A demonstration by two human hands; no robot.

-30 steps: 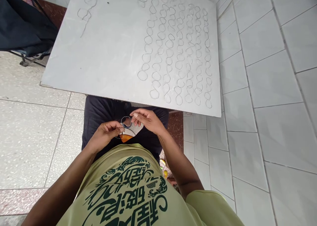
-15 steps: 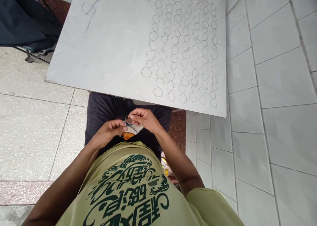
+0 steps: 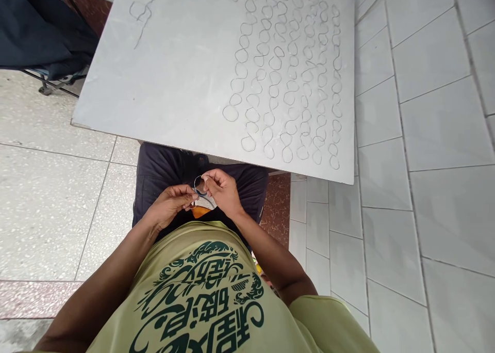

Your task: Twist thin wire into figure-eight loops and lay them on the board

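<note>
Above my lap, between the table and my shirt, both hands pinch one thin wire (image 3: 195, 181) bent into loops. My left hand (image 3: 173, 202) is closed on it, thumb against the fingers. My right hand (image 3: 222, 189) grips its upper part near the fingertips. One loop shows in the gap between the hands; the lower part curves below my left fingertips and is hard to make out. Beneath the hands, a white and orange item (image 3: 201, 206) rests in my lap, partly hidden by them.
A white table (image 3: 154, 95) stands in front of me. Several rows of figure-eight wire pieces (image 3: 275, 90) lie on its right half, and tangled wires (image 3: 145, 10) at its far left. A tiled wall (image 3: 386, 188) rises on the right; a dark cloth-covered frame (image 3: 42, 38) stands left.
My right hand has turned slightly and shifted a little, covering more of the white item below. My left hand stays nearly in place. The camera view has moved slightly.
</note>
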